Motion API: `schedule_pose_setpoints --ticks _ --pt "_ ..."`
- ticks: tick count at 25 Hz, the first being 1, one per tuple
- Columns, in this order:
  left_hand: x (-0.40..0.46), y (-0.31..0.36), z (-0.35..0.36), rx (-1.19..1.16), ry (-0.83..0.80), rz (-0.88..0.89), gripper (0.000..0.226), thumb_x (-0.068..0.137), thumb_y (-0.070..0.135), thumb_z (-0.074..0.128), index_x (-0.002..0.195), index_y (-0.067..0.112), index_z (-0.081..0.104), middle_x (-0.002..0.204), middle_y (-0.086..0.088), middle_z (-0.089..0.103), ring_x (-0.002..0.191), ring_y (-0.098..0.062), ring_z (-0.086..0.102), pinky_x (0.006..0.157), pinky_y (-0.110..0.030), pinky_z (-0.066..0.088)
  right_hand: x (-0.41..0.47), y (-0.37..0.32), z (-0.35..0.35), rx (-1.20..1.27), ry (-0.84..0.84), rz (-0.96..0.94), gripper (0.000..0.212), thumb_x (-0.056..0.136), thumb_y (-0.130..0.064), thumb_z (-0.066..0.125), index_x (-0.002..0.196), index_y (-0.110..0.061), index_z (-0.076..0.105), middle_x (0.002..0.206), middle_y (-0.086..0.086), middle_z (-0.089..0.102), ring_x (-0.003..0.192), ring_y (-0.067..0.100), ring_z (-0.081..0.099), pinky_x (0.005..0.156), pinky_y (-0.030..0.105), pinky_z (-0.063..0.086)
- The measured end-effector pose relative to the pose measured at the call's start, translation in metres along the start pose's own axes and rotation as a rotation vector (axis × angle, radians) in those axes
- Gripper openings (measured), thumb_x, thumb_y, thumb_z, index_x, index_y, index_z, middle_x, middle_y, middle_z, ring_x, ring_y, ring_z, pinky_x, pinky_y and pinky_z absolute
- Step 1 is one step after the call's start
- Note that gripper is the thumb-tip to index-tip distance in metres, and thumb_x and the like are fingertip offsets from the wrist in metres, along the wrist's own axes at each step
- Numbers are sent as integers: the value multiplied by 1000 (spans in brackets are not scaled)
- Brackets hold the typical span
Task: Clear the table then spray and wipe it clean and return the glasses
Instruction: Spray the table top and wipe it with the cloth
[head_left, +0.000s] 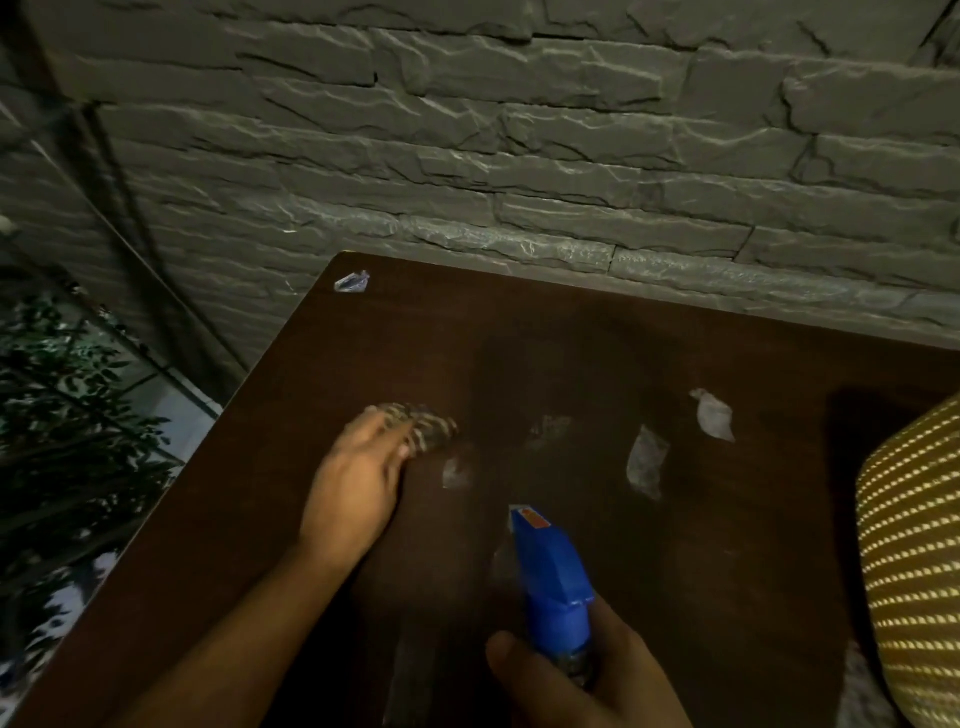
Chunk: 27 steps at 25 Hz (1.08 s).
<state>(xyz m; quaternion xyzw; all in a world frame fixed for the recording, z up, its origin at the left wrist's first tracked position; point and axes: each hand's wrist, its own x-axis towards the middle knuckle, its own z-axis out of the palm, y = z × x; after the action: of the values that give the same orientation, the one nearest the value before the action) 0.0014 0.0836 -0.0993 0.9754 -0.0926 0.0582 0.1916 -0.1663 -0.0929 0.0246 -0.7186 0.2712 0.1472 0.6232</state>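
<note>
The scene is dim, with a greenish cast on the stone wall (519, 130), whose ridges catch raking light. The dark desk (675, 519) swallows most detail; pale glare patches gleam on it near its middle. The left hand (358, 483) and the cloth (426, 428) beyond it are motion-blurred. Wide-angle distortion bends the wall's courses toward the frame edges.

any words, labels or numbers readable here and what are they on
No text can be read.
Small orange label on the nozzle of the blue plastic spray bottle, held in the right hand: too small and blurred to read.
Crumpled clear wrapper with blue marks at the far corner of the dark brown wooden table: print not legible.
</note>
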Motion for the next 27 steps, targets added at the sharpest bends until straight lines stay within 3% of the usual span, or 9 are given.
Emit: schedule_pose_setpoints --ticks 3,5,8,12,15,20,22,24,27 --pt "5 -18 -10 -9 -24 20 36 95 19 52 130 14 57 139 -11 50 131 -26 43 106 -37 36 3 4 25 -77 11 16 51 62 -31 84 106 -44 61 101 -14 71 94 2 64 92 29 49" --pt "21 -27 -10 -3 4 -137 37 96 21 49 132 15 54 142 -9 47 131 -25 42 106 -38 36 6 4 26 -41 18 34 50 61 -34 85 99 -54 59 102 -18 69 99 2 63 99 31 47" --pt "43 -25 -5 17 17 -202 37 97 22 47 133 16 53 143 -8 44 133 -25 39 107 -39 34 9 -5 3 59 24 101 38 62 -30 82 72 -59 60 79 -10 73 77 13 70 83 37 55" --pt "61 -18 0 -48 6 -135 36 97 21 48 132 14 54 142 -9 46 133 -25 39 108 -40 34 14 -13 -15 67 67 121 25 70 -35 75 87 -34 57 72 -1 69 57 13 68 56 24 49" --pt "76 -3 14 -52 -19 -45 36 95 22 48 130 16 56 141 -7 48 131 -23 42 109 -38 35 15 -15 -15 101 95 152 38 69 -35 75 100 -33 53 88 -2 68 69 13 69 59 22 47" --pt "54 64 29 -133 -293 313 38 98 24 44 135 19 51 150 -5 36 141 -20 28 115 -28 15 11 -16 -3 154 161 106 32 64 -23 81 79 -47 65 67 -1 72 60 18 69 63 32 52" --pt "23 60 17 -35 -260 452 37 98 26 41 133 21 53 146 -3 41 138 -19 36 112 -25 20 10 -16 -2 169 175 96 32 63 -23 82 73 -48 64 69 -13 72 62 11 69 66 27 50" --pt "-3 39 7 -28 -201 387 35 94 27 46 125 21 61 138 -6 52 127 -23 50 108 -24 28 11 -17 -4 177 191 86 37 64 -24 83 72 -50 57 68 -27 68 61 0 67 63 18 47" --pt "15 30 18 39 -181 208 45 101 34 25 133 20 52 147 -7 41 138 -24 35 113 -31 19 11 -22 -8 161 221 84 35 64 -27 82 68 -52 58 68 -33 66 63 -8 65 61 12 46"
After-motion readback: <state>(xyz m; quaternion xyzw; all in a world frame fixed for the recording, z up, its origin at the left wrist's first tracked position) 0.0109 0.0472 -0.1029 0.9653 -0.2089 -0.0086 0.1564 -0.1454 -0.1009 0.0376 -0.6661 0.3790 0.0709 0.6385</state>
